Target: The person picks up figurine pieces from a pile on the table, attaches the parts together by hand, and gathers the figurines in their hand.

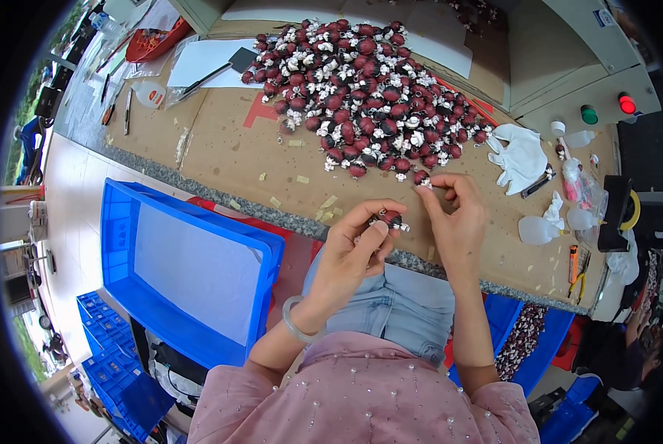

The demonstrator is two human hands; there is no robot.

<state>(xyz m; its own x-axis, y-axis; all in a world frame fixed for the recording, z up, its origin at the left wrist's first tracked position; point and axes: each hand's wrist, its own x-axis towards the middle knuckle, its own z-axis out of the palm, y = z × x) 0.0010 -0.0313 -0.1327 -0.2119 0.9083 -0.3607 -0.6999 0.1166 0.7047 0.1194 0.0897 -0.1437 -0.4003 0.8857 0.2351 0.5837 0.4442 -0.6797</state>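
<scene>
My left hand (352,248) is closed around a small dark red, black and white figurine keychain (392,219), gripped between thumb and fingers just over the table's front edge. To its right, my right hand (461,222) pinches at another figurine (421,178) of the same kind at the near edge of the pile. The thumb and forefinger touch its lower white part. Beyond both hands spreads a large heap of such figurines (361,96), many with small metal rings. A pale bangle (296,325) circles my left wrist.
Left of my lap sits a blue crate (191,274) with a pale lining. On the table's right are a white glove (520,159), plastic bottles (539,230), a tape roll (630,210) and yellow-handled pliers (581,287). A red bowl (156,41) stands far left.
</scene>
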